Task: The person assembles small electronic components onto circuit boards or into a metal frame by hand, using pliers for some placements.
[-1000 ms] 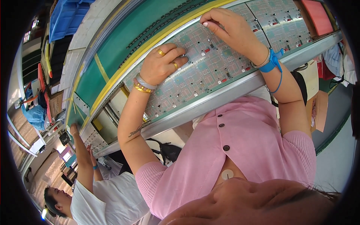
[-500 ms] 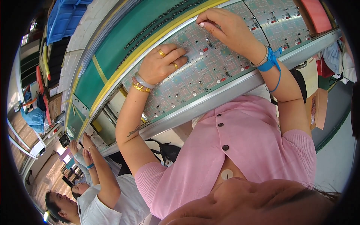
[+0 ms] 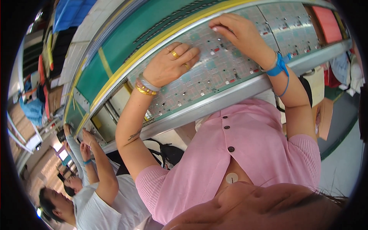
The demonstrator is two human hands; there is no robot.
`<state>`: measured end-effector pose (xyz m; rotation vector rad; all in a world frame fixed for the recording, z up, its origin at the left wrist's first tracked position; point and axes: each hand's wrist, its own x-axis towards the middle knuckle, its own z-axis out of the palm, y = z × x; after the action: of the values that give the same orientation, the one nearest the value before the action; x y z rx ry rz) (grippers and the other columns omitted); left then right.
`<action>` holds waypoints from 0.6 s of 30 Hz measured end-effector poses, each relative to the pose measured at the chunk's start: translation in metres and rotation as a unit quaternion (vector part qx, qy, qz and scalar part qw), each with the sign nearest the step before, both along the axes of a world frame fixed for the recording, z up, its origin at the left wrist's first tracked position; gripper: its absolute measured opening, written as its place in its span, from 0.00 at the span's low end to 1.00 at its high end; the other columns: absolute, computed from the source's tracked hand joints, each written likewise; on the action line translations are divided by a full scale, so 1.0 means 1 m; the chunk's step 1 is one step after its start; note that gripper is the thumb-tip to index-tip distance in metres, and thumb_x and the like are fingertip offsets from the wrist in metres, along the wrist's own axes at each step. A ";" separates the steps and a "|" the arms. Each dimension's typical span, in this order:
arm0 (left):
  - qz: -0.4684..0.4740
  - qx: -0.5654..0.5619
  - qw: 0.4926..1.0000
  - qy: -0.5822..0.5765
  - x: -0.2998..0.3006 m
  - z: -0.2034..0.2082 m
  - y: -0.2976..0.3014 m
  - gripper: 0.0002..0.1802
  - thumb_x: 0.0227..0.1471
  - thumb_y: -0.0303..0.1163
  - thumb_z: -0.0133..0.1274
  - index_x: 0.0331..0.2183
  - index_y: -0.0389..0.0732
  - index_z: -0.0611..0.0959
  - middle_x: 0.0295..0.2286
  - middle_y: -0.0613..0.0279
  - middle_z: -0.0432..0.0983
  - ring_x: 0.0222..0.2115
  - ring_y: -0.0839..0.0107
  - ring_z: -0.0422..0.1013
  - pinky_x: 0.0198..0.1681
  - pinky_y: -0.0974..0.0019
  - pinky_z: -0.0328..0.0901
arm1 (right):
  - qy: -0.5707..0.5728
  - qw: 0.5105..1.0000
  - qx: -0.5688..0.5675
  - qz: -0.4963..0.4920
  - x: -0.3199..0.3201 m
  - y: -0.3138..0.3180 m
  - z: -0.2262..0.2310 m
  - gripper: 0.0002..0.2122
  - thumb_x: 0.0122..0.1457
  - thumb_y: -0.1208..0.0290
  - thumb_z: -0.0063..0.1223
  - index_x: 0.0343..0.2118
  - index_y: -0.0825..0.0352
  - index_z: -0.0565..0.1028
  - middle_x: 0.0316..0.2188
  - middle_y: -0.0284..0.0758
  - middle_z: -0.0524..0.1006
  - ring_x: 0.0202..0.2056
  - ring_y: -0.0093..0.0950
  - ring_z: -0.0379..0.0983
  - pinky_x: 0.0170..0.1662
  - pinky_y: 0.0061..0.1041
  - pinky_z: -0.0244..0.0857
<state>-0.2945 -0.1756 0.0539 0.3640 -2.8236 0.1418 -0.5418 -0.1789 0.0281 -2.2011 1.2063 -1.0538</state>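
Observation:
A large circuit board [image 3: 199,82] dotted with small black, white and red components lies between metal rails in front of me. My left hand [image 3: 170,64], with rings and bracelets, hovers over or rests on its left part. Its fingers are curled and closed, the tips partly hidden. Farther right, my right hand [image 3: 239,34] is bent over the board's far side, thumb and fingers drawn together. Whatever either hand pinches is too small or hidden to make out. A blue wrist strap [image 3: 278,69] circles my right wrist. Near the right hand sits a red component [image 3: 217,50].
Another circuit board [image 3: 293,30] adjoins on the right, before a red-pink block [image 3: 327,25]. A silver rail [image 3: 214,97] runs along the near side. Beyond the far rail, rows of black parts [image 3: 165,21] lie on a green surface [image 3: 119,46]. Co-workers [image 3: 96,191] work at left.
The view has shifted slightly, so board and hands appear a little farther right. Both hands stay over the board, with the left fingers slightly rearranged. The co-workers' arms at left have moved.

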 end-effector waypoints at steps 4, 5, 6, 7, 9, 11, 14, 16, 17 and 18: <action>0.305 -0.037 0.937 0.167 0.044 0.013 0.009 0.09 0.39 0.27 0.60 0.29 0.46 0.83 0.33 0.64 0.77 0.33 0.64 0.73 0.37 0.65 0.68 | 0.037 0.999 0.007 0.022 -0.001 0.013 0.005 0.05 0.53 0.70 0.52 0.32 0.63 0.75 0.30 0.34 0.77 0.34 0.36 0.73 0.37 0.33 0.66; 0.383 -0.021 0.899 0.213 0.069 0.009 0.008 0.08 0.41 0.27 0.60 0.30 0.45 0.84 0.34 0.63 0.77 0.33 0.64 0.73 0.36 0.65 0.68 | 0.036 0.999 0.004 0.026 0.003 0.014 0.007 0.05 0.53 0.70 0.52 0.32 0.63 0.75 0.30 0.34 0.77 0.34 0.36 0.73 0.37 0.33 0.66; 0.455 0.000 0.851 0.260 0.093 0.000 0.007 0.08 0.43 0.27 0.60 0.30 0.44 0.84 0.34 0.63 0.77 0.33 0.65 0.73 0.36 0.65 0.68 | 0.044 0.998 -0.003 0.037 0.009 0.017 0.009 0.05 0.52 0.71 0.53 0.31 0.63 0.75 0.29 0.34 0.76 0.34 0.35 0.72 0.37 0.32 0.66; 0.509 0.048 0.821 0.254 0.116 -0.005 0.012 0.08 0.43 0.27 0.60 0.31 0.43 0.84 0.34 0.62 0.77 0.33 0.66 0.74 0.35 0.66 0.68 | 0.050 0.997 -0.009 0.052 0.014 0.020 0.012 0.04 0.51 0.71 0.54 0.30 0.62 0.75 0.28 0.33 0.75 0.34 0.34 0.71 0.37 0.31 0.65; 0.560 0.100 0.784 0.249 0.138 -0.011 0.021 0.09 0.43 0.27 0.60 0.32 0.42 0.84 0.33 0.62 0.77 0.33 0.67 0.74 0.35 0.66 0.68 | 0.070 0.993 -0.030 0.088 0.029 0.021 0.014 0.04 0.50 0.71 0.55 0.29 0.62 0.75 0.28 0.32 0.73 0.35 0.33 0.70 0.37 0.30 0.65; 0.572 0.189 0.755 0.259 0.143 -0.017 0.022 0.10 0.43 0.27 0.61 0.33 0.41 0.84 0.32 0.62 0.76 0.34 0.68 0.74 0.35 0.66 0.67 | 0.092 0.988 -0.051 0.117 0.044 0.019 0.013 0.04 0.48 0.71 0.56 0.27 0.62 0.75 0.28 0.31 0.72 0.36 0.32 0.68 0.38 0.29 0.65; 0.565 0.149 0.785 0.206 0.145 -0.022 0.018 0.09 0.44 0.28 0.60 0.32 0.40 0.84 0.32 0.62 0.76 0.32 0.69 0.75 0.34 0.68 0.67 | 0.123 0.982 -0.062 0.131 0.061 0.020 0.005 0.04 0.44 0.72 0.57 0.25 0.62 0.76 0.28 0.30 0.70 0.38 0.30 0.66 0.39 0.27 0.64; 0.558 0.116 0.804 0.172 0.146 -0.025 0.015 0.09 0.44 0.29 0.60 0.32 0.40 0.84 0.33 0.62 0.76 0.31 0.69 0.75 0.33 0.68 0.67 | 0.187 0.971 -0.069 0.130 0.067 0.021 -0.001 0.04 0.40 0.74 0.56 0.23 0.62 0.77 0.29 0.30 0.71 0.39 0.29 0.66 0.39 0.27 0.65; 0.560 0.113 0.805 0.161 0.146 -0.025 0.015 0.09 0.44 0.29 0.60 0.32 0.40 0.84 0.33 0.63 0.76 0.30 0.68 0.74 0.33 0.68 0.67 | 0.189 0.971 -0.070 0.129 0.067 0.021 -0.003 0.04 0.40 0.74 0.56 0.23 0.62 0.77 0.29 0.30 0.71 0.39 0.29 0.66 0.39 0.27 0.65; 0.563 0.110 0.805 0.149 0.143 -0.023 0.015 0.08 0.44 0.30 0.60 0.31 0.40 0.84 0.33 0.64 0.76 0.30 0.68 0.74 0.33 0.68 0.67 | 0.201 0.968 -0.078 0.130 0.067 0.021 -0.005 0.05 0.40 0.74 0.56 0.23 0.62 0.77 0.29 0.30 0.71 0.39 0.29 0.66 0.39 0.27 0.65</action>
<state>-0.1516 -0.1606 0.0310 1.8720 -1.9396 -0.0155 -0.4750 -0.1580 0.0232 -2.6983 0.9720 -0.6319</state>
